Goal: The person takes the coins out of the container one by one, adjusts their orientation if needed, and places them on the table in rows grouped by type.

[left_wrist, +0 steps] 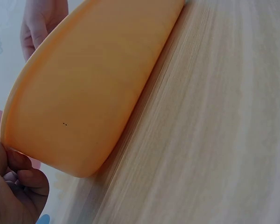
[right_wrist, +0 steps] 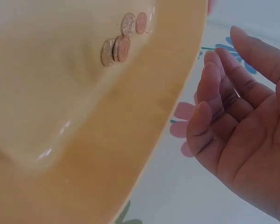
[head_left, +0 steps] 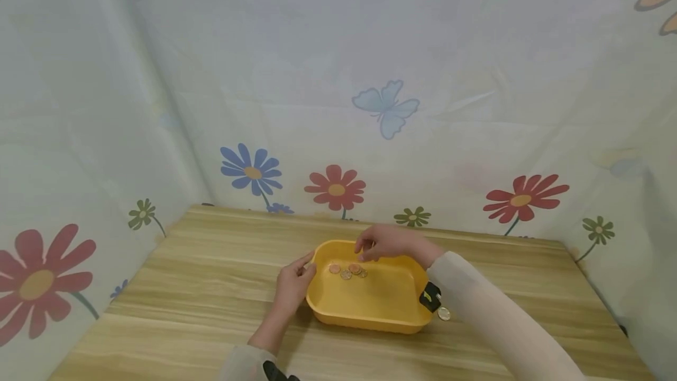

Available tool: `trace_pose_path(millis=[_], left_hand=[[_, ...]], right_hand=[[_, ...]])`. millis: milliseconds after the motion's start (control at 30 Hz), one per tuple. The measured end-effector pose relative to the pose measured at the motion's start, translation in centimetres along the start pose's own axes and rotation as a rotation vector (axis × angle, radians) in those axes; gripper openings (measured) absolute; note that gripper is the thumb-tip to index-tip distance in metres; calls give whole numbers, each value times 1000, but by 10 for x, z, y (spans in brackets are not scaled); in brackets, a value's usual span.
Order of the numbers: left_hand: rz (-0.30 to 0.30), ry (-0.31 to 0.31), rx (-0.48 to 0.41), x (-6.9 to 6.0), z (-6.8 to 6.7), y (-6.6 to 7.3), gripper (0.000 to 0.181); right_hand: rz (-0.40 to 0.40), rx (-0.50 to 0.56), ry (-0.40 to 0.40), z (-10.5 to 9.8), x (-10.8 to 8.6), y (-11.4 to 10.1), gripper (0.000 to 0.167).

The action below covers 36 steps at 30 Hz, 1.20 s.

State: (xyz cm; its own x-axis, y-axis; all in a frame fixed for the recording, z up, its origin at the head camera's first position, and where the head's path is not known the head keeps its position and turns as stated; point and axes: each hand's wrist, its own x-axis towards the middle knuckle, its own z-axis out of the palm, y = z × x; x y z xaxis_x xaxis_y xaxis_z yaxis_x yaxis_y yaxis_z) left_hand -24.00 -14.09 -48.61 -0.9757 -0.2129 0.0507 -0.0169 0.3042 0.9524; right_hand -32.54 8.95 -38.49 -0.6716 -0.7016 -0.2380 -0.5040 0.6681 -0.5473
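A yellow tray [head_left: 365, 323] stands on the wooden table, with several coins [head_left: 346, 274] at the left of its floor. My left hand [head_left: 292, 287] pinches its left end; in the left wrist view the hand [left_wrist: 18, 186] has thumb and fingertips at the rim of the tray [left_wrist: 84, 93]. Over the tray's far side hovers my right hand [head_left: 388, 241], its fingers loosely bent. The right wrist view shows that hand [right_wrist: 247, 116] beside the rim with nothing in it, while copper and silver-coloured coins [right_wrist: 123, 48] lie together inside the tray [right_wrist: 130, 121].
One coin [head_left: 443, 313] lies on the table [head_left: 211, 287] just outside the tray's right end, near my right sleeve [head_left: 476, 298]. A pale cloth [head_left: 296, 104] printed with flowers and a butterfly hangs behind the table and along its sides.
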Motion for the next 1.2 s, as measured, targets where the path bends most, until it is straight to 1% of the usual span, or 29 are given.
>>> trace_pose_path(millis=[133,267,467,600,667,833,900,1067,1200], left_hand=[[0,-3,0,0,1,0,39],[-1,5,8,0,1,0,39],[-2,-1,12,0,1,1,39],[-3,-2,8,0,0,3,39],[12,4,11,0,0,3,39],[11,8,13,0,-1,3,39],[-2,4,11,0,-1,2,39],[-7,-3,16,0,0,1,39],[-2,-3,18,0,0,0,40]], right_hand=[[8,12,-21,9,9,0,29],[33,56,-46,18,15,-2,31],[68,41,-48,29,25,3,32],[69,20,-37,38,30,6,32],[68,28,-29,42,32,7,32],[75,46,-11,51,34,8,31],[69,22,5,54,36,10,30],[37,-45,52,60,41,14,27],[16,-61,70,63,44,15,25]])
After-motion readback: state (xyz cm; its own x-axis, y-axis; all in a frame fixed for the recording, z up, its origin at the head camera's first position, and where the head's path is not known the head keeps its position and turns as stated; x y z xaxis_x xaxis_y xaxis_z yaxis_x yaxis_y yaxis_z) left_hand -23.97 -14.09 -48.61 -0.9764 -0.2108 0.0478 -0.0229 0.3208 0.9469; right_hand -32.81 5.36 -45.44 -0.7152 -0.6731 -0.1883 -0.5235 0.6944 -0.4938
